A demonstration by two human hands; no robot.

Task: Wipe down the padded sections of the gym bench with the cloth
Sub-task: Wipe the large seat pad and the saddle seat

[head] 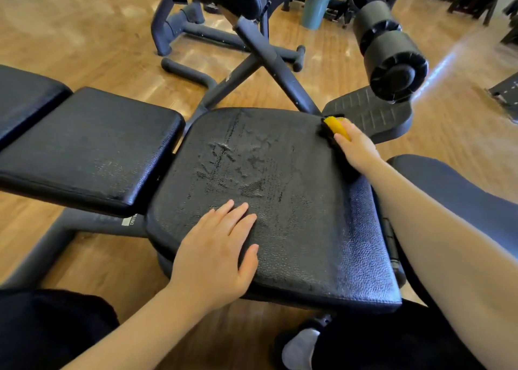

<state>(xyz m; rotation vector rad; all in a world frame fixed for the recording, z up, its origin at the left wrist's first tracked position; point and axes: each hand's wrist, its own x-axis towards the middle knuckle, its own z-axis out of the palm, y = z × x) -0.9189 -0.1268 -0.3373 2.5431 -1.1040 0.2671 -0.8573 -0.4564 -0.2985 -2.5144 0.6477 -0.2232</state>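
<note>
A black padded seat section [294, 190] of the gym bench fills the middle of the view, with wet streaks across its centre. My right hand [357, 148] grips a yellow and black cloth [335, 126] at the seat's far right corner. My left hand [218, 249] rests flat, fingers spread, on the seat's near left edge. A second black pad [92, 151] lies to the left across a narrow gap, and a third pad [25, 95] shows at the far left.
A black foam roller pad [389, 53] juts out at the upper right above a ribbed footplate [370, 112]. Another bench's frame [252, 55] crosses behind. A teal bucket [315, 9] stands on the wooden floor at the back. My knees and shoe sit below.
</note>
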